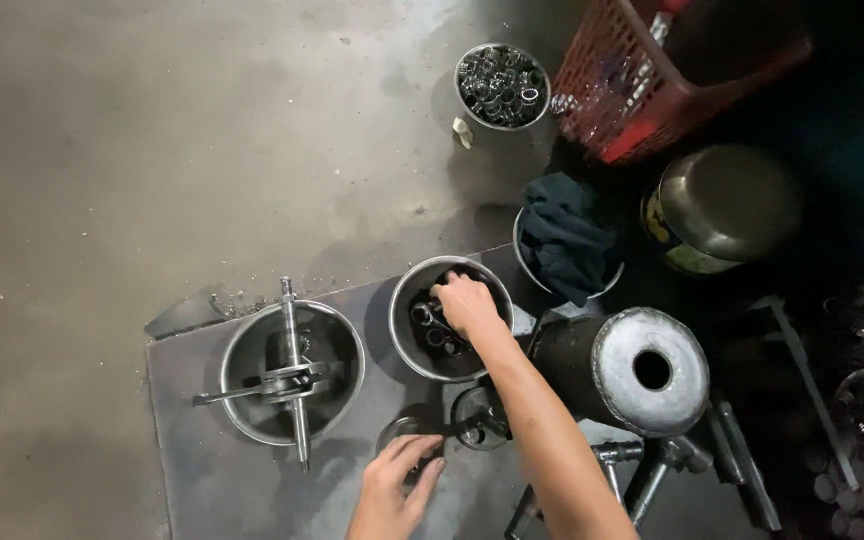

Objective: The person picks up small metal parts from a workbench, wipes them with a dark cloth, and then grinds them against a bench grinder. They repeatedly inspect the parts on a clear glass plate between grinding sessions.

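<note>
Nearest the camera, I see my left hand resting fingers-down on a small round dark metal disc lying flat on the grey steel plate; whether it grips the disc I cannot tell. Right hand reaches forward into the round steel bowl of dark ring-shaped parts, fingers curled among them, what they hold hidden. Left of it, a crankshaft with vertical long axis lies across a second steel bowl. Close beside the right forearm stands a heavy grey cylinder with a central hole.
</note>
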